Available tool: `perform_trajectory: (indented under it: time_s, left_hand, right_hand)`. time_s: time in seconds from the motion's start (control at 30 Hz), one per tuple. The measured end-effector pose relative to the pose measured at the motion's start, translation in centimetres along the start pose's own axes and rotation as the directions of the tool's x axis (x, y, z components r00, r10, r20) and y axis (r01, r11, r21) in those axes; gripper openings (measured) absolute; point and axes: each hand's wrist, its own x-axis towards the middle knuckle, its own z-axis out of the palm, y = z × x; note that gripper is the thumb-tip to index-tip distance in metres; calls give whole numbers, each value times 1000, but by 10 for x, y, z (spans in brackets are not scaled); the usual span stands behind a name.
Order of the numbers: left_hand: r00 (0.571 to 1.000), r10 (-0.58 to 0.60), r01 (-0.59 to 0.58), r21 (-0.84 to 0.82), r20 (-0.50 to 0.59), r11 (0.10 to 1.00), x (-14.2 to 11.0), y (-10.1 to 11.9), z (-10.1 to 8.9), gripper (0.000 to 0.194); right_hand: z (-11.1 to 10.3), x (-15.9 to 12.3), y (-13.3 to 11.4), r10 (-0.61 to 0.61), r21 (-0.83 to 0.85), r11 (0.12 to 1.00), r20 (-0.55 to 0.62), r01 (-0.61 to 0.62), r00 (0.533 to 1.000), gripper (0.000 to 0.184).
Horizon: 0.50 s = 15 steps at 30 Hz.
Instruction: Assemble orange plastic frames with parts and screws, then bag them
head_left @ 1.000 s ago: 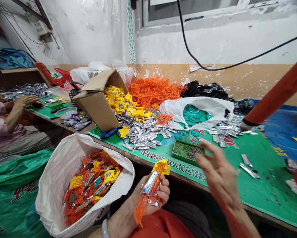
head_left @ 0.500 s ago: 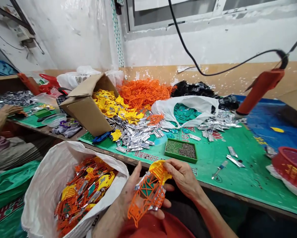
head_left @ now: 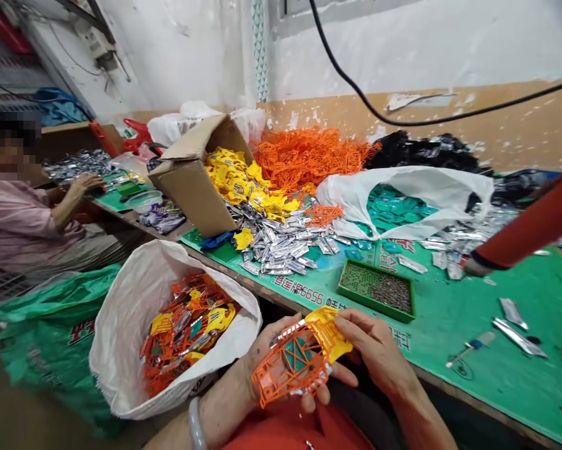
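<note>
An orange lattice plastic toy frame (head_left: 287,362) lies across the palm of my left hand (head_left: 262,350). Silver strips run along its sides and a teal piece shows inside it. Its yellow plastic end piece (head_left: 330,334) is pinched by my right hand (head_left: 372,344), thumb and fingers closed on the edge. The left fingers curl up under the frame from below. Left of my hands, a white sack (head_left: 121,350) stands open with similar orange and yellow assemblies (head_left: 187,331) in it. A green tray of small screws (head_left: 379,290) sits on the table just beyond my hands.
A red electric screwdriver (head_left: 534,219) hangs at right from a cable. Behind are a cardboard box (head_left: 191,194) spilling yellow parts, an orange heap (head_left: 313,159), silver pieces (head_left: 281,247) and a white bag (head_left: 344,203) of teal parts. Another person (head_left: 22,212) sits at far left.
The view has swung left and down, so the person at left shows more. The frame has been tilted flatter in my hands, which keep the same hold.
</note>
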Motion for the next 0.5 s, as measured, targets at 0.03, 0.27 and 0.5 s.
perform_trajectory:
  time_s: [0.03,0.27,0.5]
  left_hand:
    - [1000,3,-3,6,6,1000,0,-1,-2,76]
    - [996,76,-76,-8,-50,997,-17,-4,-7,73]
    - [980,97,-81,93,-174,992,-39,-12,-14,60]
  right_hand:
    - [0,0,1,9,11,1000,5,-9,1000,40]
    - [6,3,0,-11,35,999,-113,15,994,41]
    - [-18,6,37,93,-99,988,-211,-116,973,40]
